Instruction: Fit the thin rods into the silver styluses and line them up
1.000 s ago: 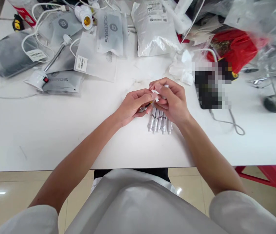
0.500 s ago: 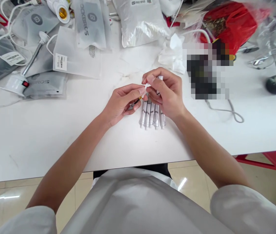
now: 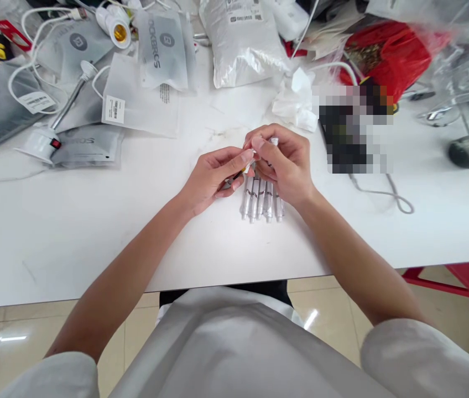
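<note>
My left hand [image 3: 213, 174] pinches a small dark-tipped part [image 3: 234, 179] with a yellow end between thumb and fingers. My right hand [image 3: 284, 166] grips a small white piece [image 3: 274, 141], partly hidden by the fingers. The fingertips of both hands nearly meet above the table. Just below them lies a row of several clear plastic tubes [image 3: 261, 202] side by side on the white table [image 3: 93, 232], their upper ends hidden under my hands.
Behind my hands are crumpled tissue [image 3: 295, 105], a silver foil bag [image 3: 243, 47], grey ROCKBROS pouches [image 3: 163, 50], a lamp with a white base [image 3: 41, 145], a red plastic bag [image 3: 392, 55] and a pixelated object [image 3: 353, 130] with a grey cable [image 3: 384, 193].
My hands stay together over the tubes, with small finger shifts around the white piece. The whole view has shifted slightly with my head.
</note>
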A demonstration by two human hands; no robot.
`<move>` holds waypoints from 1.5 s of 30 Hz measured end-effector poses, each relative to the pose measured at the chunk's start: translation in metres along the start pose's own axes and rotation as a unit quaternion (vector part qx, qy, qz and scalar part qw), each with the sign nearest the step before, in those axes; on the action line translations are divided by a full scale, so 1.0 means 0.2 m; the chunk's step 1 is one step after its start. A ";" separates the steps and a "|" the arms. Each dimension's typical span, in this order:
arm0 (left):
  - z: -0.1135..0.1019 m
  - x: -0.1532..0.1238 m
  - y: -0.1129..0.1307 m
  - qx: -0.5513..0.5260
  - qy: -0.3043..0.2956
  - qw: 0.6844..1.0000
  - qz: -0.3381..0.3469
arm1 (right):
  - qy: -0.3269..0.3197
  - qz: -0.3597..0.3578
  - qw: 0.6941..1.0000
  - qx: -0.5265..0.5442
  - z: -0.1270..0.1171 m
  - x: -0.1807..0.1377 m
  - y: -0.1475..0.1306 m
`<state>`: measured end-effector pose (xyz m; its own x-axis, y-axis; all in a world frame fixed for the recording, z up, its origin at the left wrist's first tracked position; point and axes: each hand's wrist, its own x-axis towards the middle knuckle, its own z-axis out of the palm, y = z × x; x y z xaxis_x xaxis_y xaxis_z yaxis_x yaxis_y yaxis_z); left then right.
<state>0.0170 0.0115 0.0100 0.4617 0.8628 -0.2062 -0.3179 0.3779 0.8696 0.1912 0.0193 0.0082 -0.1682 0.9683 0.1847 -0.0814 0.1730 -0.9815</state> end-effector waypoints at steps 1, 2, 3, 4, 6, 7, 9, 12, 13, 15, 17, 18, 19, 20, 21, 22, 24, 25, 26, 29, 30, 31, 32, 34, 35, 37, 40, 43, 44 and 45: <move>0.00 0.00 0.00 -0.003 -0.002 1.000 0.003 | -0.001 -0.004 1.000 0.002 0.00 0.00 0.00; 0.00 0.00 0.00 -0.005 -0.003 1.000 0.005 | -0.002 -0.006 1.000 0.003 0.00 0.00 0.00; -0.01 0.00 -0.01 -0.005 -0.001 1.000 0.004 | -0.003 -0.007 1.000 0.004 -0.01 0.00 0.01; -0.01 0.00 -0.01 -0.004 0.003 1.000 0.002 | -0.004 -0.007 1.000 0.004 -0.01 0.00 0.01; -0.01 0.00 -0.01 0.001 0.011 1.000 -0.005 | -0.007 -0.006 1.000 0.004 -0.01 0.00 0.01; 0.00 0.00 -0.01 0.004 0.014 1.000 -0.008 | -0.008 -0.006 1.000 0.004 -0.01 0.00 0.01; 0.00 0.00 0.00 0.006 0.018 1.000 -0.010 | -0.012 -0.004 1.000 0.006 -0.01 0.00 0.00; 0.00 0.00 0.00 0.002 0.020 1.000 -0.012 | -0.015 0.004 1.000 0.008 -0.01 0.00 0.00; 0.00 0.00 0.00 0.001 0.019 1.000 -0.014 | -0.014 0.007 1.000 0.008 0.00 0.00 0.00; -0.01 0.00 0.00 -0.004 0.011 1.000 -0.014 | -0.013 0.013 1.000 0.010 0.00 -0.01 0.00; -0.01 0.00 0.00 -0.011 0.001 1.000 -0.009 | -0.013 0.016 1.000 0.013 0.00 -0.01 0.00; -0.01 0.00 0.00 -0.014 -0.003 1.000 -0.005 | -0.013 0.016 1.000 0.014 0.00 -0.01 0.00; -0.01 0.00 0.00 -0.017 -0.005 1.000 -0.002 | -0.013 0.017 1.000 0.014 0.00 -0.01 0.00; -0.01 0.00 0.00 -0.019 -0.007 1.000 0.000 | -0.012 0.017 1.000 0.014 0.00 -0.01 -0.01; -0.01 0.00 0.00 -0.019 -0.007 1.000 0.001 | -0.011 0.016 1.000 0.014 0.00 -0.01 -0.01; -0.02 0.00 0.00 -0.020 -0.007 1.000 0.001 | -0.010 0.014 1.000 0.014 0.00 -0.01 -0.01; -0.02 0.00 0.00 -0.020 -0.007 1.000 0.001 | -0.009 0.011 1.000 0.014 0.00 -0.01 -0.02; -0.02 0.00 0.00 -0.020 -0.008 1.000 0.002 | -0.008 0.010 1.000 0.016 0.01 -0.01 -0.03; -0.02 0.00 0.00 -0.019 -0.008 1.000 0.003 | -0.009 0.010 1.000 0.018 0.01 -0.01 -0.03; -0.02 0.00 -0.01 -0.013 -0.009 1.000 0.003 | -0.009 0.017 0.999 0.028 0.01 -0.01 -0.04; -0.02 0.00 -0.01 -0.010 -0.010 1.000 0.002 | -0.010 0.021 0.999 0.032 0.01 -0.01 -0.04; -0.02 0.00 -0.01 -0.007 -0.011 1.000 0.000 | -0.011 0.024 0.999 0.036 0.00 -0.01 -0.04; -0.02 0.00 -0.01 -0.004 -0.012 1.000 -0.001 | -0.013 0.028 0.999 0.039 0.00 -0.01 -0.04; -0.02 0.00 -0.01 -0.002 -0.013 1.000 -0.002 | -0.016 0.032 0.998 0.045 0.00 -0.02 -0.04; -0.02 0.00 -0.01 -0.001 -0.013 1.000 -0.002 | -0.017 0.033 0.998 0.047 0.00 -0.02 -0.04; -0.03 0.00 -0.01 0.001 -0.015 1.000 -0.001 | -0.017 0.034 0.998 0.052 0.00 -0.02 -0.05; -0.03 0.00 -0.01 0.000 -0.022 1.000 0.003 | -0.021 0.035 0.998 0.055 0.00 -0.02 -0.05; -0.03 0.00 -0.01 -0.004 -0.021 1.000 0.004 | -0.036 0.032 0.998 0.051 0.01 -0.02 -0.05; -0.03 0.00 -0.01 -0.004 -0.018 1.000 0.003 | -0.042 0.030 0.998 0.046 0.01 -0.02 -0.05; -0.03 0.00 0.00 -0.004 -0.016 1.000 0.002 | -0.046 0.030 0.998 0.039 0.01 -0.02 -0.04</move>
<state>0.0134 0.0132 0.0069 0.4864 0.8534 -0.1874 -0.3270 0.3766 0.8667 0.1904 0.0129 0.0162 -0.2652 0.9550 0.1330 -0.1446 0.0970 -0.9847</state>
